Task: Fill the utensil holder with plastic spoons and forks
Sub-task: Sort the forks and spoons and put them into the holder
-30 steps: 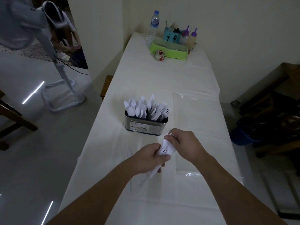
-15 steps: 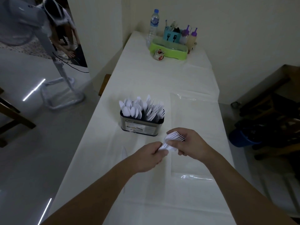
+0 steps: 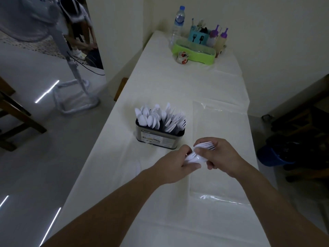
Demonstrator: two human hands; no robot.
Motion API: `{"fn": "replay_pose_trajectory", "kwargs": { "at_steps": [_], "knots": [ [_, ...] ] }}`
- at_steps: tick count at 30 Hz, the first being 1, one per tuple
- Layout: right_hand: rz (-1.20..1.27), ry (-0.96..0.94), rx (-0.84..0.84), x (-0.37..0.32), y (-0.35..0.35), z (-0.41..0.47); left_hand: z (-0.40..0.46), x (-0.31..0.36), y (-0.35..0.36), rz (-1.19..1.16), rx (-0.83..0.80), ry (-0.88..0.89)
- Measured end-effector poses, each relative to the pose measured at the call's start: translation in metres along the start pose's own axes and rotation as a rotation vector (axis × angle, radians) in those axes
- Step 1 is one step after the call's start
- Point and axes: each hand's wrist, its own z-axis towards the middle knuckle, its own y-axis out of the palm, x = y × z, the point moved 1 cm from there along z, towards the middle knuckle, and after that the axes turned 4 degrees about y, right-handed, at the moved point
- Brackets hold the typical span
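Observation:
A dark metal utensil holder (image 3: 159, 139) stands mid-table. White plastic spoons (image 3: 148, 117) fill its left side and white plastic forks (image 3: 175, 120) its right. Just in front of it, both hands meet over a small bunch of white plastic forks (image 3: 200, 154). My right hand (image 3: 220, 155) grips the bunch with the tines pointing right. My left hand (image 3: 175, 165) pinches the bunch's lower end. One white utensil (image 3: 138, 167) lies flat on the tablecloth left of my left hand.
A clear plastic bag (image 3: 220, 152) lies flat on the table's right side. At the far end stand a green tray (image 3: 194, 52), a water bottle (image 3: 178, 22), a teal holder (image 3: 197, 37) and purple-capped bottles (image 3: 219, 37). A fan stand (image 3: 76, 86) and another person are off to the left.
The bunch of forks has turned from pointing down-left to lying with its tines to the right in my right hand. Both hands stay together in front of the holder.

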Motion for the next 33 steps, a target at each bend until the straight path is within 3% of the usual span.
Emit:
{"fn": "replay_pose_trajectory", "kwargs": {
  "at_steps": [8,19,33],
  "knots": [
    [-0.143,-0.095,0.148,-0.022,-0.012,0.008,0.023,-0.001,-0.007,0.235,0.167,0.005],
    [-0.210,-0.178,0.345,-0.045,-0.051,0.032,0.020,-0.034,-0.006,0.172,0.446,-0.097],
    [-0.258,-0.143,0.346,-0.060,-0.041,0.056,0.023,-0.039,-0.008,0.283,0.496,-0.077]
  ]
}}
